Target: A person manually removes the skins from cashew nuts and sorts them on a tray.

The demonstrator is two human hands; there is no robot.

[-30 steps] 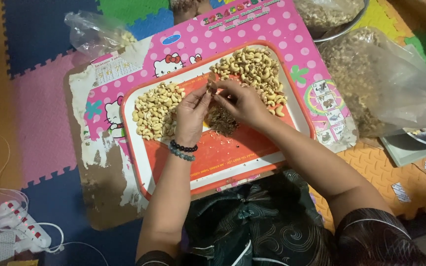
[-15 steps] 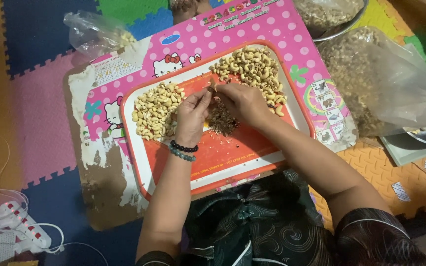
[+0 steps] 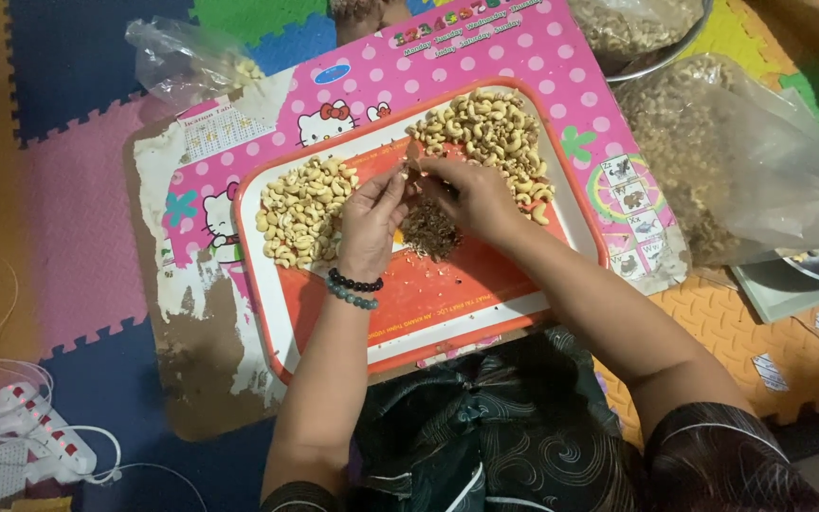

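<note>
Seen from above, a person sits on a floor of coloured foam mats [image 3: 68,218]. At far left, a white power strip [image 3: 35,446] with cords lies on the mat. Next comes a worn pink, polka-dotted cartoon board [image 3: 485,57] carrying an orange tray with a white rim [image 3: 267,313]. On the tray's left part sits a pile of pale peeled cashews [image 3: 300,210]. The left hand [image 3: 372,220], with two beaded bracelets [image 3: 353,290] at the wrist, meets the right hand [image 3: 471,194] over the tray's middle. Both grips are pressed together at the fingertips, pinching a small nut between them; the nut itself is too hidden to make out. Just below the hands lies a brown heap of skins [image 3: 428,230]. Behind the right hand is a larger pile of cashews [image 3: 490,128]. Further right, off the board, a clear plastic bag of nuts [image 3: 713,161] rests beside a metal bowl [image 3: 651,38].
</note>
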